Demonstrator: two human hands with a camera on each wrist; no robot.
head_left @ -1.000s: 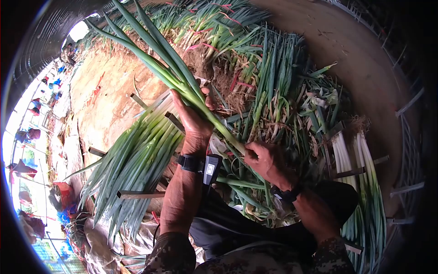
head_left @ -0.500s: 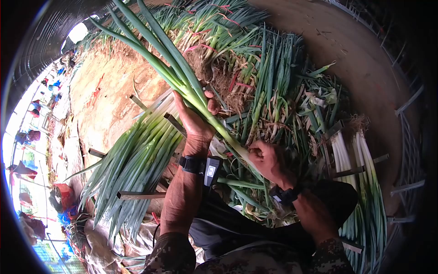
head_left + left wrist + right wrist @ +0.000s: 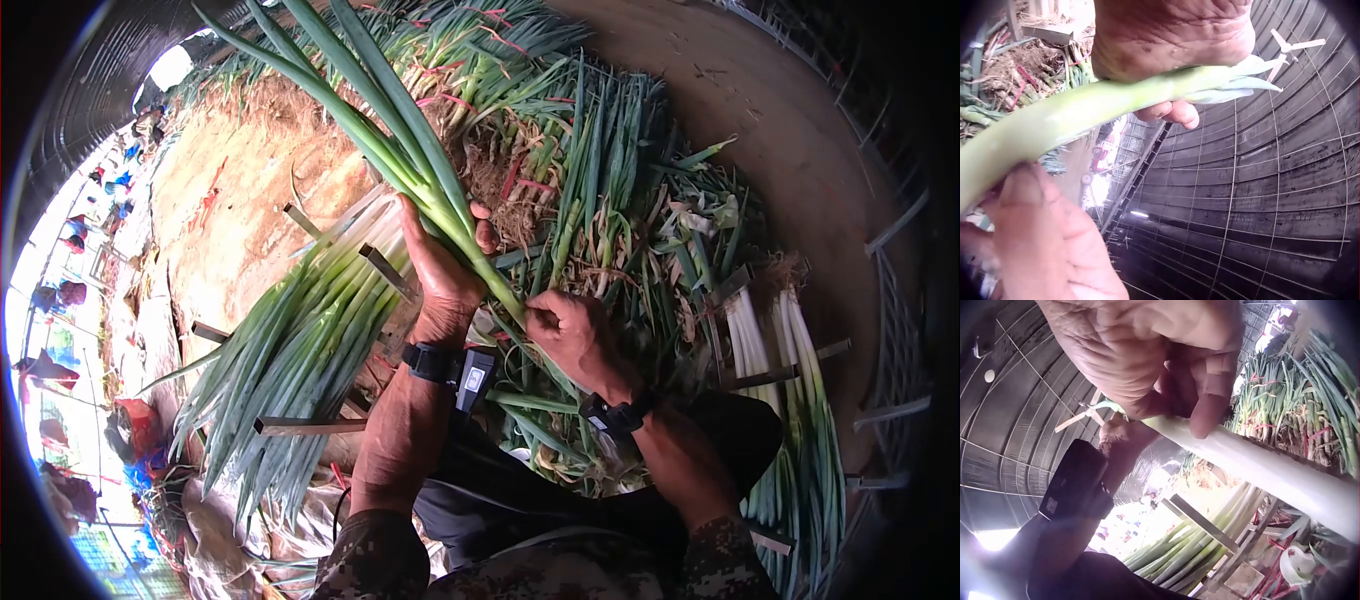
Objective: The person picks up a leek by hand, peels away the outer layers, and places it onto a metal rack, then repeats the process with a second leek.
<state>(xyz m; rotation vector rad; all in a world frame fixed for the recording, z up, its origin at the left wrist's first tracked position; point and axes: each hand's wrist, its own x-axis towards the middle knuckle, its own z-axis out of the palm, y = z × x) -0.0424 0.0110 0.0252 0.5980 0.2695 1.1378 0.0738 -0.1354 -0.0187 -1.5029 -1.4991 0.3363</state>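
A single long green onion (image 3: 445,210) slants across the head view, its leaves pointing up and left. My left hand (image 3: 440,275) holds it around the upper stalk, with fingertips showing on the far side in the left wrist view. Lower down, the thumb and curled fingers of my right hand (image 3: 580,340) pinch the stalk. In the right wrist view the pale, smooth white stalk (image 3: 1260,469) runs from under those fingers toward the lower right. To the left, close behind my left hand, lies a bunch of cleaned green onions (image 3: 310,330) on metal bars.
Untrimmed onions tied with red strips (image 3: 520,160) are heaped ahead. Loose leaves and peelings (image 3: 690,230) lie to the right of my hands. A second cleaned bunch (image 3: 800,400) rests in a metal rack (image 3: 770,379) at the far right.
The onion and my left hand have shifted slightly right. My right hand moved a little down and right along the stalk, then back up and left.
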